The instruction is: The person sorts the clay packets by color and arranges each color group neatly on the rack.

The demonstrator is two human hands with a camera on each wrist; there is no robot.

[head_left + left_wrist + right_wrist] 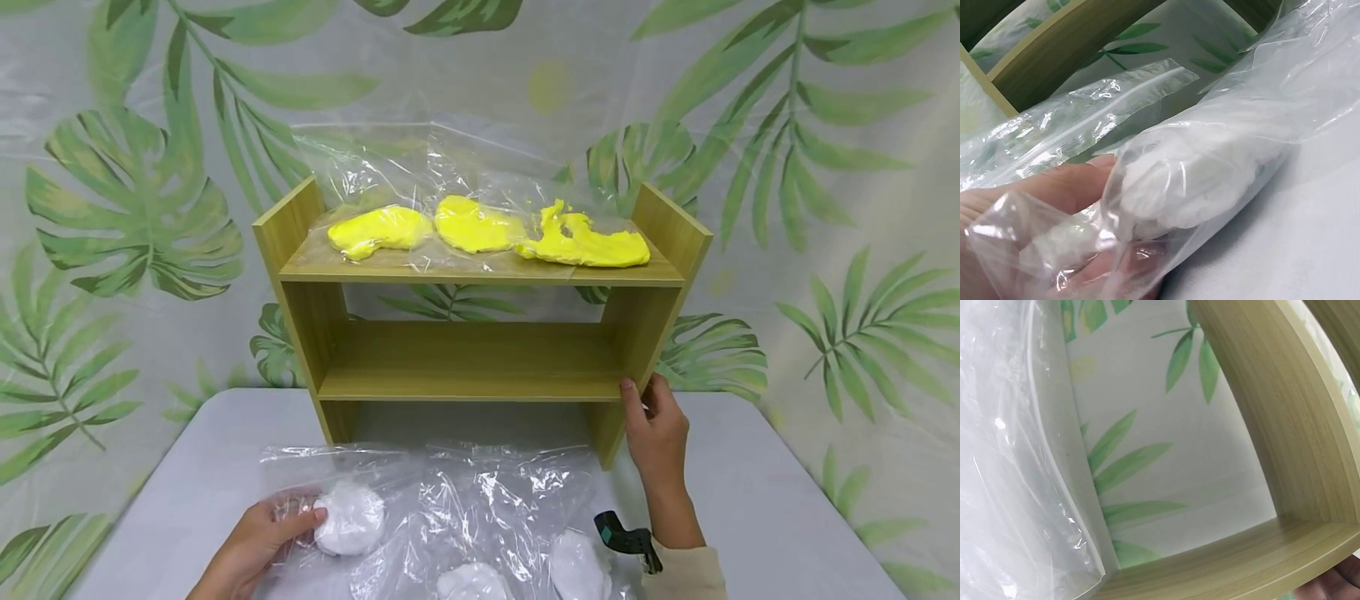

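Note:
My left hand (258, 529) pinches a clear zip bag (1129, 106), thumb on one side and fingers on the other, at the edge of a round white clay-like lump (350, 518) inside it. In the left wrist view, crinkled plastic partly covers the fingers (1110, 269). My right hand (660, 429) grips the right side panel of a small wooden shelf (472, 358), level with its middle board. Only a few of its fingertips (1335, 584) show in the right wrist view, at the panel's edge.
More clear bags with white lumps (573, 567) lie in front of the shelf on the white table (757, 517). Bags with yellow clay-like lumps (480, 227) rest on the top board. A leaf-patterned cloth (135, 192) hangs behind.

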